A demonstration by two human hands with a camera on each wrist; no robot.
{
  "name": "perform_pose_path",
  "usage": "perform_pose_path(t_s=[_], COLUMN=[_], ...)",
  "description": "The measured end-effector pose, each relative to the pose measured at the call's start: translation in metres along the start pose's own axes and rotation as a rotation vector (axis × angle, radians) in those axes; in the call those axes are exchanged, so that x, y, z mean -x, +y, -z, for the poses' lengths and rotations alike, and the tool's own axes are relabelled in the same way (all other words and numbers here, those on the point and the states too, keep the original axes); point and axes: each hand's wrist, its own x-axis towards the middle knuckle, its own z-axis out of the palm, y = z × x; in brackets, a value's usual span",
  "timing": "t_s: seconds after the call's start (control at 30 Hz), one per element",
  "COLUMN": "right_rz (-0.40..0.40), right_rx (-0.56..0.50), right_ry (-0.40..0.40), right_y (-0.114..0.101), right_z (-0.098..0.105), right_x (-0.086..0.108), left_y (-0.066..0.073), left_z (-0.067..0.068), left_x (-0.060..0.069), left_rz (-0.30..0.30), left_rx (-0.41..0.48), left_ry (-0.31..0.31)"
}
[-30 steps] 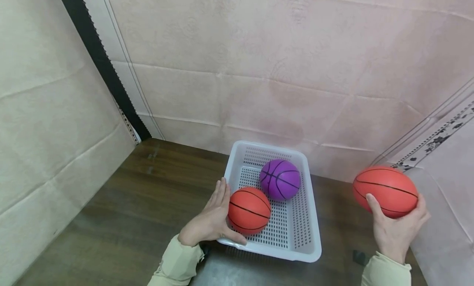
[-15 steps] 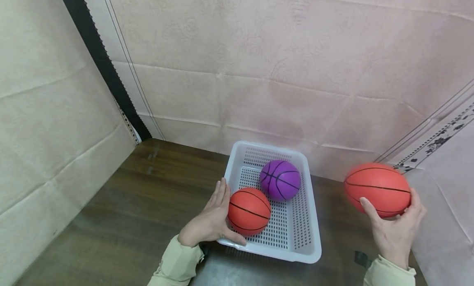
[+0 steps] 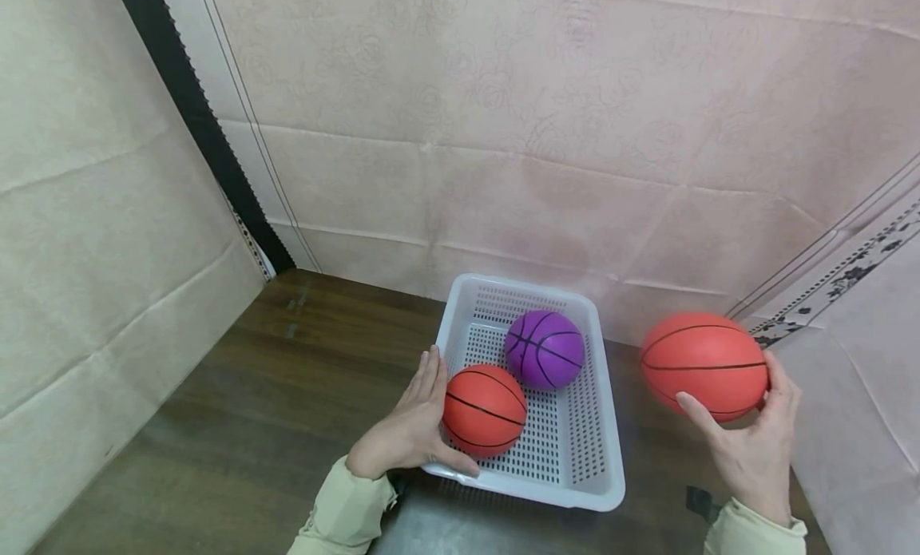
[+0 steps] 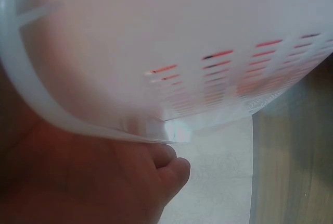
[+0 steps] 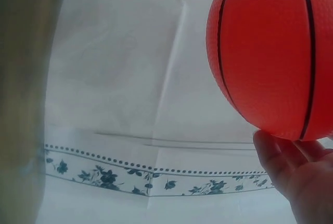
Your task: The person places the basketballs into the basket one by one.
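Note:
My left hand (image 3: 406,427) grips the near left corner of a white perforated plastic basket (image 3: 611,427), fingers along the left rim and thumb on the front rim. In the left wrist view, the left hand (image 4: 125,172) lies against the basket's rim (image 4: 88,125). Inside the basket, a red toy basketball (image 3: 485,410) sits beside that hand, and a purple toy basketball (image 3: 544,349) lies farther back. To the right of the basket, my right hand (image 3: 762,451) holds another red toy basketball (image 3: 700,363) from below, thumb on its near side. The right wrist view shows this ball (image 5: 270,57) resting on the fingers.
The basket stands on a dark wooden table (image 3: 287,395), near a pale cloth-covered back wall (image 3: 503,140). Similar cloth walls rise at left (image 3: 108,243) and right (image 3: 848,427). A dark patch (image 3: 699,501) marks the table near the right sleeve.
My right hand has moved left toward the basket, carrying the red basketball. The left hand, the basket and the two balls inside it stay as they were.

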Motion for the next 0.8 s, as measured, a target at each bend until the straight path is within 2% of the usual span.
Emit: perform_pose_path(t_s=[0.4, 0.63, 0.8], right_rz=[0.158, 0.144, 0.169], right_rx=[-0.109, -0.081, -0.080], right_ry=[-0.050, -0.098, -0.123], right_y=[-0.007, -0.015, -0.019], right_z=[-0.006, -0.011, -0.014], right_x=[0.003, 0.008, 0.010], left_y=[0.001, 0.002, 0.002], left_z=[0.001, 0.002, 0.002], left_x=[0.000, 0.001, 0.002], left_rz=[0.002, -0.004, 0.000], left_rx=[0.007, -0.006, -0.013], left_ry=[-0.003, 0.000, -0.001])
